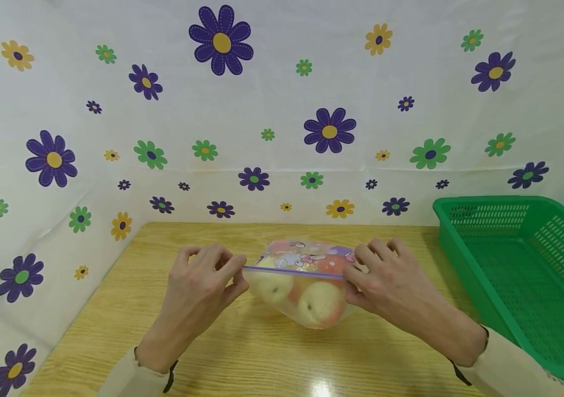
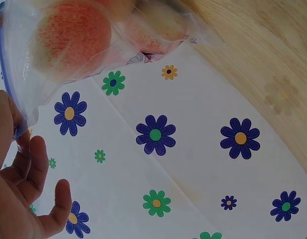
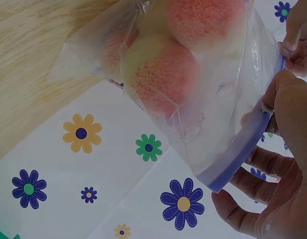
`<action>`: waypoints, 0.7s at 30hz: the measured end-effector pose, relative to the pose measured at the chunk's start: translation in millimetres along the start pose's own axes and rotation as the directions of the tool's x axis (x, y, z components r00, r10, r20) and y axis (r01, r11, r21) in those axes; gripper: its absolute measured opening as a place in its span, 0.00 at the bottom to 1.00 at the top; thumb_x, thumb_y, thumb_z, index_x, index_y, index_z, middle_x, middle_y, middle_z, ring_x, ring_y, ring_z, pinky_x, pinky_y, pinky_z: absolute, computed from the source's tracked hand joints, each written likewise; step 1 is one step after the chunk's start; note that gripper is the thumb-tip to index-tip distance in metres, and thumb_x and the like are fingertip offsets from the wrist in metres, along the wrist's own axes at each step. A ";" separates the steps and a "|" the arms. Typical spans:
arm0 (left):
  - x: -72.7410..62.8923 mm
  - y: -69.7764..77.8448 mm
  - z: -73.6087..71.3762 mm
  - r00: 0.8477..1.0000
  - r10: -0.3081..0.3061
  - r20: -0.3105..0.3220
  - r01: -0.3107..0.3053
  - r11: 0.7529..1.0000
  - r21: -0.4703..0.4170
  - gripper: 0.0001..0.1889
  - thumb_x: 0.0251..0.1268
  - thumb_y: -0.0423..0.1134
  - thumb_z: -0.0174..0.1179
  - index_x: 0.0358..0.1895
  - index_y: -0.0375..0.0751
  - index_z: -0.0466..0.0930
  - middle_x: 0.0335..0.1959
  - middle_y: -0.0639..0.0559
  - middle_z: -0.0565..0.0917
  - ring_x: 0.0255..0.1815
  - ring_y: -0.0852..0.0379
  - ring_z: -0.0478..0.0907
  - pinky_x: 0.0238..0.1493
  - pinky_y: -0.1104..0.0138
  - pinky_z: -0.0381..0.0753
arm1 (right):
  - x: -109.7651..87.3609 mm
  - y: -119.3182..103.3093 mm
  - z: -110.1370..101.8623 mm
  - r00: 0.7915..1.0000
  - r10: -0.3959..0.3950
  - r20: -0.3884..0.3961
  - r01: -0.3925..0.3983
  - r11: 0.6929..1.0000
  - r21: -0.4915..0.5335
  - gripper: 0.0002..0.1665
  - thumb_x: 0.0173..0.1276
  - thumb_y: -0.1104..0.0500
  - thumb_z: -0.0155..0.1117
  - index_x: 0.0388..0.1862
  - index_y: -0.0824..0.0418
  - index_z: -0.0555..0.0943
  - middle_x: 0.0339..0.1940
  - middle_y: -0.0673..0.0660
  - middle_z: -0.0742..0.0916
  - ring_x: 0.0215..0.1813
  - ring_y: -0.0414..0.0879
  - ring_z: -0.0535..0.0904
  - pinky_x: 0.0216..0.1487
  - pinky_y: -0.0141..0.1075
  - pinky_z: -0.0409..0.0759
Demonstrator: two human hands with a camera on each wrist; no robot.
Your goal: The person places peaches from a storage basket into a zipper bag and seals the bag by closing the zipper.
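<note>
A clear zip bag (image 1: 298,271) with cartoon prints and a purple zip strip hangs between both hands, low over the middle of the table. Several peaches (image 1: 320,304) fill it, yellowish with red blush; the right wrist view shows a peach (image 3: 161,74) through the plastic. My left hand (image 1: 206,280) pinches the left end of the zip strip between thumb and index finger. At the other end, my right hand (image 1: 386,284) pinches the strip near its corner. In the right wrist view the purple strip (image 3: 233,162) runs along the thumb and fingers.
A green plastic basket (image 1: 475,298) with slotted sides stands at the table's right. The wood-grain table (image 1: 128,309) spreads under the bag. White cloth (image 1: 272,99) printed with purple, green and yellow flowers hangs behind and along the left side.
</note>
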State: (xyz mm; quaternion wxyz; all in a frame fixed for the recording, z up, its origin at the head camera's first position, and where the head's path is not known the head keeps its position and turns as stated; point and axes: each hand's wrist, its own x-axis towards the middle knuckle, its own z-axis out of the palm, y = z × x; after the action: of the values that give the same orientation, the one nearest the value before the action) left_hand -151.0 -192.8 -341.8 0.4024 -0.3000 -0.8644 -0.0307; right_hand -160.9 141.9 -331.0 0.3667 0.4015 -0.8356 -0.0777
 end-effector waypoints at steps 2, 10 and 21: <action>0.0 -0.1 0.4 1.000 0.000 0.002 0.000 1.000 0.000 0.06 0.56 0.34 0.61 0.36 0.47 0.81 0.30 0.51 0.79 0.28 0.56 0.77 0.44 0.52 0.81 | -0.7 0.2 0.2 1.000 0.005 -0.004 -0.005 1.000 0.005 0.16 0.55 0.49 0.76 0.34 0.53 0.79 0.32 0.53 0.82 0.37 0.51 0.78 0.36 0.43 0.78; -0.7 -0.6 2.0 1.000 0.007 -0.013 -0.007 1.000 -0.003 0.05 0.56 0.34 0.59 0.35 0.47 0.80 0.29 0.51 0.79 0.27 0.56 0.77 0.42 0.52 0.81 | -2.3 1.0 1.1 1.000 0.014 -0.018 -0.014 1.000 0.014 0.14 0.54 0.51 0.74 0.33 0.53 0.78 0.32 0.53 0.82 0.37 0.51 0.78 0.35 0.42 0.76; -0.3 0.0 1.8 1.000 0.010 -0.008 -0.010 1.000 0.005 0.04 0.56 0.34 0.59 0.35 0.47 0.79 0.29 0.51 0.79 0.27 0.55 0.77 0.43 0.52 0.81 | -6.0 2.6 -0.4 1.000 0.012 -0.006 -0.012 1.000 0.006 0.13 0.55 0.51 0.73 0.31 0.54 0.78 0.32 0.54 0.81 0.37 0.51 0.78 0.34 0.43 0.76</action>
State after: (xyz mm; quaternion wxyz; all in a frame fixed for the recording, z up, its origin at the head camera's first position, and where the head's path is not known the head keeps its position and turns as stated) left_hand -152.0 -192.4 -343.2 0.4066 -0.3033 -0.8613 -0.0275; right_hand -159.7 148.1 -332.9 0.3684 0.3979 -0.8372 -0.0716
